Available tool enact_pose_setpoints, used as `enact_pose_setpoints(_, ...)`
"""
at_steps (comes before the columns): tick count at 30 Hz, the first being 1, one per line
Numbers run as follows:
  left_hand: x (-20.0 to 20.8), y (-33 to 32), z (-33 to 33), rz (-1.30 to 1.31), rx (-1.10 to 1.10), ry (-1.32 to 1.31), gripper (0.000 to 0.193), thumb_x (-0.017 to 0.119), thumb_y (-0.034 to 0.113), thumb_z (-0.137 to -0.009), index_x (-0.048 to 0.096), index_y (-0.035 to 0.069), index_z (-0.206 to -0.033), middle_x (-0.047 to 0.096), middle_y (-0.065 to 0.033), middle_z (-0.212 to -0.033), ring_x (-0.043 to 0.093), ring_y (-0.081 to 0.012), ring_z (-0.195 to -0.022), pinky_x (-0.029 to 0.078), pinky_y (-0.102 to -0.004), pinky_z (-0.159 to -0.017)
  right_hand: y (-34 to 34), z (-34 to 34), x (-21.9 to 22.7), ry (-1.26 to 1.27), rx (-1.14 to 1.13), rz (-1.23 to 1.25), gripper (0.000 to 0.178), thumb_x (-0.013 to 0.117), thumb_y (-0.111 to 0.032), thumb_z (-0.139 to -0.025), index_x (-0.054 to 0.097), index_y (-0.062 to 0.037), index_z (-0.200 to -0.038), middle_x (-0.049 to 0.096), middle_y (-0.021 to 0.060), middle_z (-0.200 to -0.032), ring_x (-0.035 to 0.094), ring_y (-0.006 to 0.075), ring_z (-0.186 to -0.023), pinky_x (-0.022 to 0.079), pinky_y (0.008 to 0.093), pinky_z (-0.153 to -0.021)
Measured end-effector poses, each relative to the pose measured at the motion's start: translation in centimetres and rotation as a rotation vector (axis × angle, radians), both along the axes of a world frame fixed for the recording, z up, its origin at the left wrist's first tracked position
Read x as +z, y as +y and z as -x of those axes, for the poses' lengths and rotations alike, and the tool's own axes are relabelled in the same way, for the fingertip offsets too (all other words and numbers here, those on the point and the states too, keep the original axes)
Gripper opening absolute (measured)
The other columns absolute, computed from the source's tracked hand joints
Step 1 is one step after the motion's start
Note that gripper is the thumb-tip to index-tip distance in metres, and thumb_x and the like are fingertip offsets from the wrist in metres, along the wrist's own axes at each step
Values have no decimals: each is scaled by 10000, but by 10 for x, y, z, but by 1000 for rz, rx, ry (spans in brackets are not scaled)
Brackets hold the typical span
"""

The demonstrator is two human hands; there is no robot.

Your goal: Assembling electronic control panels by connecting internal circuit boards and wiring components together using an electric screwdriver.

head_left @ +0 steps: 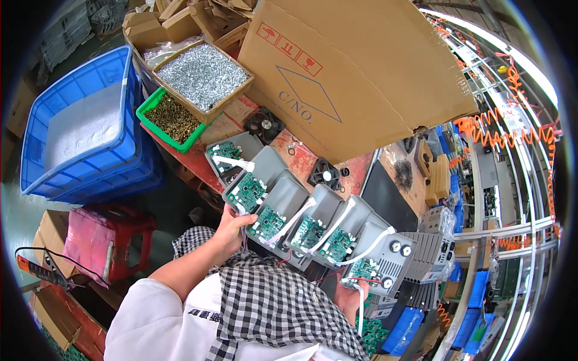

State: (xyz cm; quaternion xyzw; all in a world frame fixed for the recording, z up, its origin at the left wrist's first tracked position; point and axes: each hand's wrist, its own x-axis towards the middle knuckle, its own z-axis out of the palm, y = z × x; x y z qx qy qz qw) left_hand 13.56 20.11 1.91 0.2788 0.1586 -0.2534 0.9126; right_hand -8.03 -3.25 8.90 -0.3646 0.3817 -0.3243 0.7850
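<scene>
Cluttered red workbench, row of grey plastic housings with green circuit boards across mid-frame. Left hand grips the row's left end; right hand, lower centre, pinches a white ribbon cable.

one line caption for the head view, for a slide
A left hand and right hand steady a row of grey housings with green circuit boards beside boxes of screws.

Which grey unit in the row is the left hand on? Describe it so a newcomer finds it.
Start at the big brown cardboard box leaning over the bench; below it runs a diagonal row of grey plastic housings with green circuit boards. The left hand touches the second housing from the upper-left end. Unlike its neighbours, it has fingers at its lower edge.
</scene>
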Motion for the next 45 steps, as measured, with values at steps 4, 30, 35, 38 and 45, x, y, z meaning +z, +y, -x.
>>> enact_pose_setpoints(4, 4, 6, 1, 20, -26, 19, 615, 616, -125, -630, 352, 95, -1139, 529, -57, -1033, 549, -187, -929, 473, -346, -811, 4, 3, 7, -23, 17, 32, 359, 548, -253, -674, 542, -107, -1003, 582, 71, -999, 533, 265, -965, 335, 482, -909)
enact_pose_setpoints(30, 73, 168, -96, 233, 188, -138, 667, 615, -56, -668, 301, 109, -1233, 500, -43, -1100, 495, -178, -1019, 395, -339, -877, 137, -172, 136, -122, 9, 361, 287, 479, -220, -806, 494, -51, -1037, 577, 96, -948, 572, 237, -832, 490, 395, -709)
enact_pose_setpoints(35, 77, 283, -154, 146, 333, -126, 593, 632, 30, -653, 388, 118, -1187, 533, -32, -1065, 512, -198, -1000, 404, -381, -871, 230, -277, 144, -163, 368, 336, 290, 480, -296, -829, 505, -72, -1011, 577, 65, -938, 570, 213, -834, 480, 375, -744)
enact_pose_setpoints(38, 74, 354, -191, 127, 495, -132, 598, 605, 13, -647, 383, 114, -1193, 537, -59, -1052, 538, -211, -956, 438, -386, -844, 300, -357, 143, -240, 515, 300, 256, 480, -260, -813, 522, -72, -983, 580, 68, -915, 563, 217, -848, 466, 379, -767)
enact_pose_setpoints(45, 40, 554, -269, -65, 907, -76, 585, 544, -76, -654, 361, 104, -1180, 527, -60, -1045, 537, -188, -941, 443, -328, -834, 485, -545, 78, -98, 837, -63, 93, 573, -170, -714, 525, -91, -705, 570, 50, -697, 563, 201, -643, 495, 364, -628)
